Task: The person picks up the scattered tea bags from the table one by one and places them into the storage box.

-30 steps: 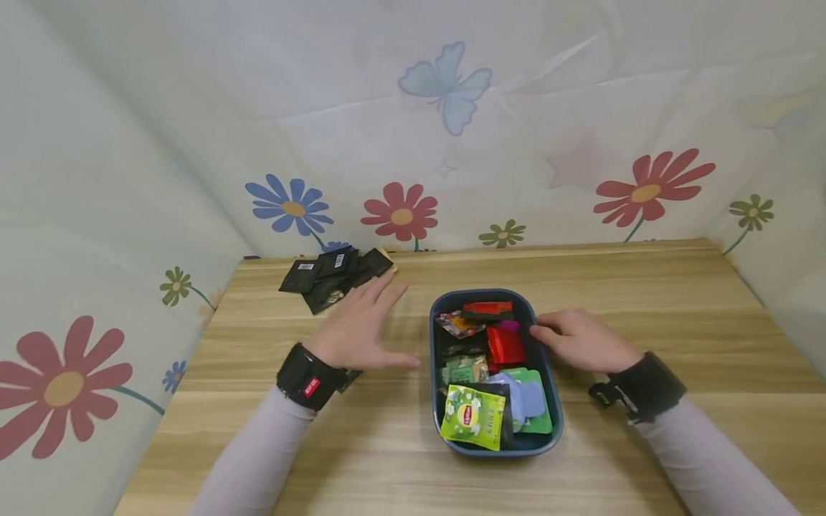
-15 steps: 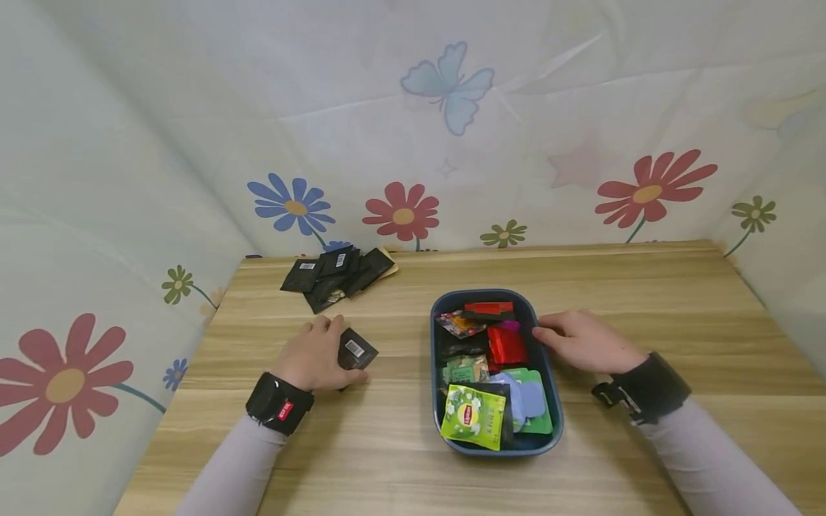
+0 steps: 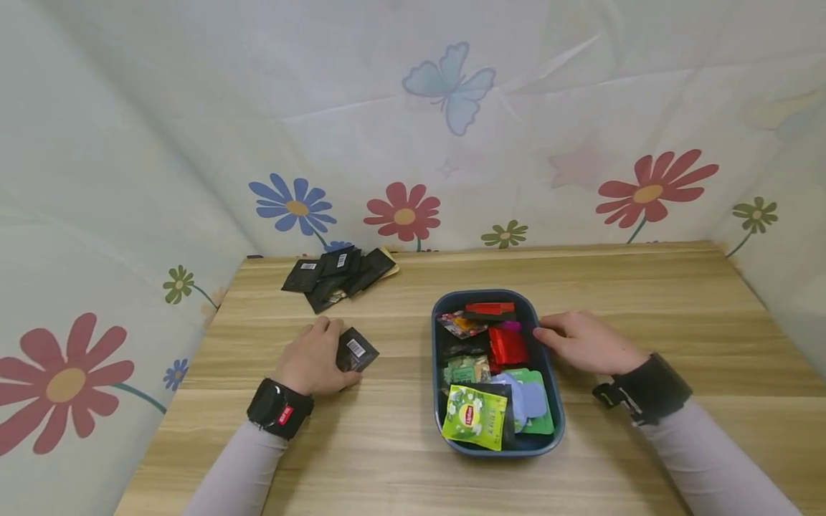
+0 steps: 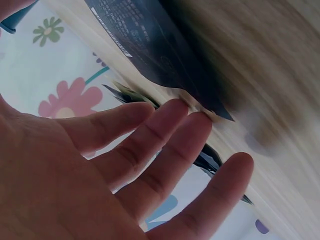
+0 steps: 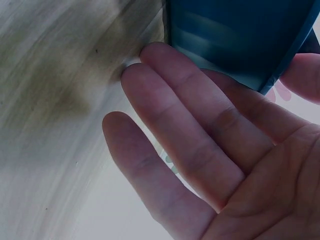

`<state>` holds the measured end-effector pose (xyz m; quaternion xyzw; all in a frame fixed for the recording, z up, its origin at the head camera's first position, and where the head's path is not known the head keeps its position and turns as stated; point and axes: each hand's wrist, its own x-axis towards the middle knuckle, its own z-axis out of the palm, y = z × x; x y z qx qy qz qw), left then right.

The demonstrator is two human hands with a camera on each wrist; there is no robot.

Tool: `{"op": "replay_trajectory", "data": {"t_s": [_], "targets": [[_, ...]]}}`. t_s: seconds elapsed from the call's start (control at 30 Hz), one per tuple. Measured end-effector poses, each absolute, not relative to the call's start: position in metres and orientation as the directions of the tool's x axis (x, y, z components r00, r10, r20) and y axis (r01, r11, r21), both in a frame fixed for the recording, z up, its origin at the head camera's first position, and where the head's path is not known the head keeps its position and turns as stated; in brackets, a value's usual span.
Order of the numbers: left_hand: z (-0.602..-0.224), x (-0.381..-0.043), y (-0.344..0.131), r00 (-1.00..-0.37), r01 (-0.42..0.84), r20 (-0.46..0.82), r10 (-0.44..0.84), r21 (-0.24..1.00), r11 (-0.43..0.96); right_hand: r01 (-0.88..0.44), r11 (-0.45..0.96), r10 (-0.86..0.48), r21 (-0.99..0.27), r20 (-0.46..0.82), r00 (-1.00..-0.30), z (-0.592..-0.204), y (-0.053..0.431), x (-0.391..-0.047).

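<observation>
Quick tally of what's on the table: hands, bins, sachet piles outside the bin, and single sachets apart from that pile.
Hands: 2 (left hand, right hand)
Blue bin: 1
Pile of mostly black sachets: 1
Single black sachet at the left hand: 1
Total: 5

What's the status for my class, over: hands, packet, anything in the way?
Left hand touching lone black packet. Right hand gripping blue bin at its rim. Packet outside bin. Nothing visible between them.

hands | left hand (image 3: 312, 360): holds black sachet (image 3: 356, 350) | right hand (image 3: 590, 342): holds blue tub (image 3: 477, 296)
</observation>
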<state>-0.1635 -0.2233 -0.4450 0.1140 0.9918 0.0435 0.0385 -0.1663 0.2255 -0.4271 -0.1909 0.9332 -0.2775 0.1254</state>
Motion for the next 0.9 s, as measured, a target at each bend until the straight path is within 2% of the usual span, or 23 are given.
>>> {"op": "replay_trajectory", "data": {"t_s": [0.53,0.9], "targets": [[-0.452,-0.177,-0.23,-0.961,0.273,-0.015,0.277,0.125,0.954,-0.277,0.779,-0.417,-0.562,-0.135,-0.899,-0.431,0.226,-0.167],[-0.458,-0.179,-0.229,-0.952,0.305,0.055,0.301,0.079,0.949,-0.281,0.779,-0.417,-0.56,-0.128,-0.9,-0.429,0.224,-0.166]]}}
